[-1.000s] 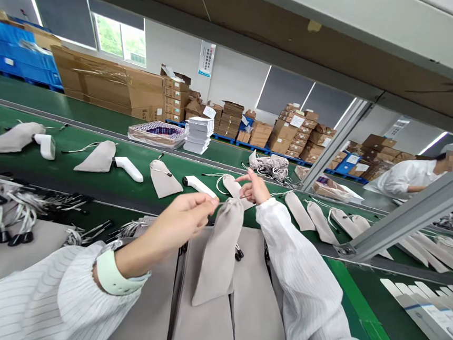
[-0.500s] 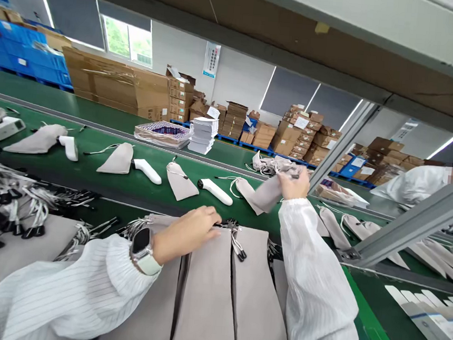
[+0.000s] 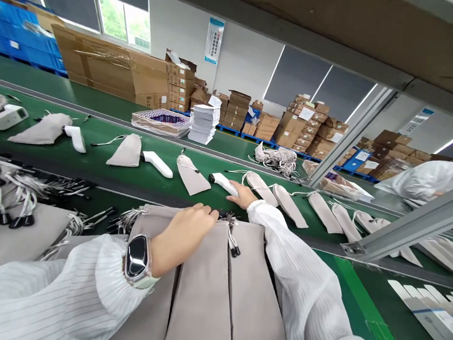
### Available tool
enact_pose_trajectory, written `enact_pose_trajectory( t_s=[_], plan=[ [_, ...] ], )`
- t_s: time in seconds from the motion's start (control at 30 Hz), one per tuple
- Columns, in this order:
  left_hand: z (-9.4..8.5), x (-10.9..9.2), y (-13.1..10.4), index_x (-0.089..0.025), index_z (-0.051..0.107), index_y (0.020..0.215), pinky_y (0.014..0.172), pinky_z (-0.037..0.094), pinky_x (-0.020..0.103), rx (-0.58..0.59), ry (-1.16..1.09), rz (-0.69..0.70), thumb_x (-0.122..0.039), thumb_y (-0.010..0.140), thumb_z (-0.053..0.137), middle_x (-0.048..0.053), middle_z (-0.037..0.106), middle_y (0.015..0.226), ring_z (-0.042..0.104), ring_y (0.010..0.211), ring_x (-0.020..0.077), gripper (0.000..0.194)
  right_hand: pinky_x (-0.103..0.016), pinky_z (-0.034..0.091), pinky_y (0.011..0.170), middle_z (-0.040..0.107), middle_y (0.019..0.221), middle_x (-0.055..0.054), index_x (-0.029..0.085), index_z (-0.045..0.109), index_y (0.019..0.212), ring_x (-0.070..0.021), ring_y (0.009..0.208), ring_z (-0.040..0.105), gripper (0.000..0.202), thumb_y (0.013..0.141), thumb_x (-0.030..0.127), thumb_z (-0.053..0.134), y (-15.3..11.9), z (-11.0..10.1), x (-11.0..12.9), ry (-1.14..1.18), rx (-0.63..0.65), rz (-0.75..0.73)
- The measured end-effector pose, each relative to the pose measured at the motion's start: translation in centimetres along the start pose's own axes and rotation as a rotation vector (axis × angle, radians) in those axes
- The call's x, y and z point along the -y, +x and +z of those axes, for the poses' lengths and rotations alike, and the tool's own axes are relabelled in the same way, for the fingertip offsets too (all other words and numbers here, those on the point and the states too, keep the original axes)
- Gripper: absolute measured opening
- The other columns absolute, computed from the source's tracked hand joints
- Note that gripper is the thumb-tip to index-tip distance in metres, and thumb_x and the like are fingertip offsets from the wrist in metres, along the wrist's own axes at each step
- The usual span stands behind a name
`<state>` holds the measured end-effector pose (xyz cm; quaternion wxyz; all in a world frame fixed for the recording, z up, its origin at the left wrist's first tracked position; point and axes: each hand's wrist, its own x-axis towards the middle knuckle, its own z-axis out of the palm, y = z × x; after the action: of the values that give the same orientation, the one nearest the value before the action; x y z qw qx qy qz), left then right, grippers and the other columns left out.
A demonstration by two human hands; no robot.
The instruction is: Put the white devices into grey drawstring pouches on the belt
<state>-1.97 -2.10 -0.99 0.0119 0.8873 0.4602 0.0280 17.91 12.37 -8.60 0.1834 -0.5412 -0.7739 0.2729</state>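
Observation:
My right hand reaches over the green belt, its fingers closed around the handle end of a white forehead thermometer with a black tip. Just right of it lie grey drawstring pouches, one of them close to my wrist. Over the stacks of flat grey pouches in front of me, my left hand has its fingers curled at the top edge of a pouch; its fingertips are partly hidden. White cords with black toggles hang from the neighbouring stack.
Leftward on the belt, pouches alternate with white thermometers. A bundle of pouches lies behind, near a patterned tray and a paper stack. A slanted metal post rises at right. A co-worker in white is beyond it.
My right hand has let go of a grey pouch on the belt and moved left to the thermometer. My left hand's fingers have curled down at the pouch stack. The view has shifted slightly.

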Motion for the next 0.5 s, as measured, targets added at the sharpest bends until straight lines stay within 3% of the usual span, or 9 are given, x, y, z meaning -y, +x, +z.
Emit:
enact_pose_trajectory(
  t_s=[0.13, 0.27, 0.37, 0.5],
  plan=[
    [0.1, 0.6, 0.0, -0.012, 0.052, 0.076, 0.064, 0.038, 0.035, 0.023, -0.009, 0.019, -0.010, 0.076, 0.042, 0.009, 0.053, 0.078, 0.046, 0.078, 0.0232, 0.011, -0.039, 0.019, 0.100, 0.045, 0.117, -0.012, 0.010, 0.047, 0.116, -0.0241, 0.113, 0.037, 0.057, 0.060, 0.011, 0.059, 0.1, 0.2, -1.7, 0.146, -0.102, 0.145],
    [0.3, 0.9, 0.2, -0.012, 0.054, 0.078, 0.064, 0.038, 0.035, 0.030, -0.036, 0.013, -0.013, 0.077, 0.042, 0.010, 0.053, 0.079, 0.045, 0.080, 0.0235, 0.012, -0.040, 0.037, 0.087, 0.056, 0.097, -0.013, 0.007, 0.052, 0.099, -0.0219, 0.095, 0.052, 0.034, 0.067, 0.020, 0.053, 0.2, -0.7, -1.6, 0.456, -0.069, 0.224],
    [0.2, 0.7, 0.1, -0.012, 0.054, 0.078, 0.064, 0.038, 0.035, 0.027, -0.038, 0.020, -0.012, 0.077, 0.041, 0.010, 0.053, 0.079, 0.044, 0.079, 0.0232, 0.013, -0.031, 0.045, 0.079, 0.054, 0.103, -0.010, 0.013, 0.039, 0.109, -0.0156, 0.093, 0.054, 0.041, 0.071, 0.025, 0.048, -0.2, -1.8, 0.6, 0.719, -0.075, 0.144],
    [-0.4, 0.7, -0.4, -0.013, 0.054, 0.079, 0.062, 0.037, 0.034, 0.068, -0.023, 0.039, -0.006, 0.075, 0.038, 0.009, 0.053, 0.081, 0.044, 0.080, 0.0236, 0.017, -0.032, 0.045, 0.076, 0.055, 0.101, -0.005, 0.022, 0.030, 0.109, -0.0159, 0.088, 0.057, 0.061, 0.059, 0.020, 0.065, -1.4, -2.9, 4.6, 1.144, -0.071, -0.064]
  ],
)
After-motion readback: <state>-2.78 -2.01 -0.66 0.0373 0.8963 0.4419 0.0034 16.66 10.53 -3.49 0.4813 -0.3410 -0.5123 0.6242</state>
